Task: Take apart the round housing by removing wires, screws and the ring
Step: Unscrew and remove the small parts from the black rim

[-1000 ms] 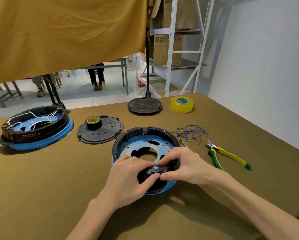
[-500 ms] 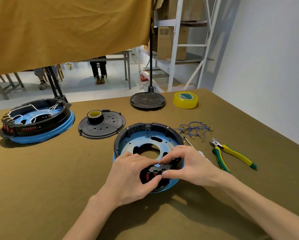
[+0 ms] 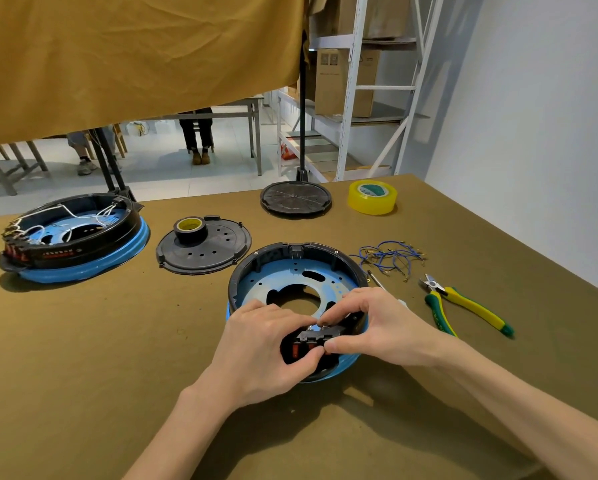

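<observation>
Blue wires (image 3: 389, 259) are out, but both hands, left hand (image 3: 266, 344) & right hand (image 3: 377, 327), pinch the small black switch block (image 3: 316, 337) on the round black-and-blue plastic housing (image 3: 290, 268).

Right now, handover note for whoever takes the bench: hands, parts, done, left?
Left hand and right hand both pinch the black switch block at the near rim of the round housing.
Done: blue wires lie loose to its right, cover plate off.
Left: free the block, then any screws and the ring.
Cutters lie right.
</observation>
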Motion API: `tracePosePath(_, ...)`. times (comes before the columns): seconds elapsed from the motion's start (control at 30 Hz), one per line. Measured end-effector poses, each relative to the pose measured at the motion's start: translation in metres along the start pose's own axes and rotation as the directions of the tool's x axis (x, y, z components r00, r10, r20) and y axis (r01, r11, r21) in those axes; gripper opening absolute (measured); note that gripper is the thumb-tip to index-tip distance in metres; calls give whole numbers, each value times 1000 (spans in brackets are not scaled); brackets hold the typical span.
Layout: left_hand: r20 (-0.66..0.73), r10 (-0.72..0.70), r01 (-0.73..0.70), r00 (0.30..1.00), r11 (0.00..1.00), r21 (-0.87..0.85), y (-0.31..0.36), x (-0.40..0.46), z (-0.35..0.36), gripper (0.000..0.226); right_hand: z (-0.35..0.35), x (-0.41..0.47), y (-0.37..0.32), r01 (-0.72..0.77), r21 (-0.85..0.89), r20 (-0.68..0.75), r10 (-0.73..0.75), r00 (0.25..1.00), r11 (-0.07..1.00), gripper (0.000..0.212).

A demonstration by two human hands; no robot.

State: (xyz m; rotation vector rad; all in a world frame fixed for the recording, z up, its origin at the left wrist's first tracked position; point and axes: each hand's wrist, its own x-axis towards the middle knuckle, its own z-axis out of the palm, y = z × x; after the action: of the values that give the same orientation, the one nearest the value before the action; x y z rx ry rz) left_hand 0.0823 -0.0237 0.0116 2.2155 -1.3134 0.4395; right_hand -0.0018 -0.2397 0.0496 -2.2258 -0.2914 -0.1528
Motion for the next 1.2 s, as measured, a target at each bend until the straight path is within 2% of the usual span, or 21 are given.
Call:
tracePosePath(0.4,28,-11,12,1000,1000,-4,2,0,-3,50,-2,0,-1,-43,-12,16,43,999,999,25)
tracePosePath(0.63,2,-5,5,1000,1000,-26,3,-3,-2,53,-3,-4,7,-36,-164,-48,28,998,986,37)
tracePosePath(0.8,-52,-20,18,998,998,-52,5,-4,2,47,1,-12,8,-29,-267,-55,15,998,963,23)
tracePosePath(0.9,-65,-30,25,997,997,-70,6,-4,4,44,3,-12,5,-51,-274,-85,29,996,960,25)
tracePosePath(1.07,-53,-30,26,998,997,-75,3,-4,4,39,10,-14,0,24,-398,-70,-56,996,917,23)
tracePosePath(1.2,-40,-17,14,999,997,-73,2,-4,3,38,11,-15,-2,22,-414,-73,-58,996,910,25)
